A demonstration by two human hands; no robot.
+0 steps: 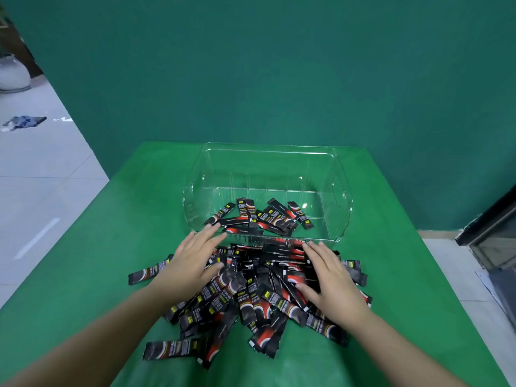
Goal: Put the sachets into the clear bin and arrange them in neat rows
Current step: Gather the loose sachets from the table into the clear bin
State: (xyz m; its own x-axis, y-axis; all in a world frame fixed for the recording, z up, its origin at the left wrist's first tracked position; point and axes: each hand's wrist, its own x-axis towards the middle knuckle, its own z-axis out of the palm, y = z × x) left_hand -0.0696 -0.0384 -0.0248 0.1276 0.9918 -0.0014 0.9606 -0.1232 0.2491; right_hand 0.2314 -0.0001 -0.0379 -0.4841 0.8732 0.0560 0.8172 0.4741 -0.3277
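Note:
A big loose pile of black-and-red sachets (251, 297) lies on the green table just in front of the clear bin (339, 191). Several more sachets (262, 215) lie jumbled on the bin's floor near its front wall. My left hand (192, 258) rests flat on the pile's left side, fingers spread and pointing toward the bin. My right hand (332, 277) rests flat on the pile's right side, fingers spread, thumb toward the middle. Neither hand grips a sachet. The sachets under my palms are hidden.
The green cloth-covered table (97, 275) has its left edge beside a grey tiled floor (42, 177). A green wall stands behind the bin. A dark cabinet or frame (491, 227) sits at the right beyond the table edge.

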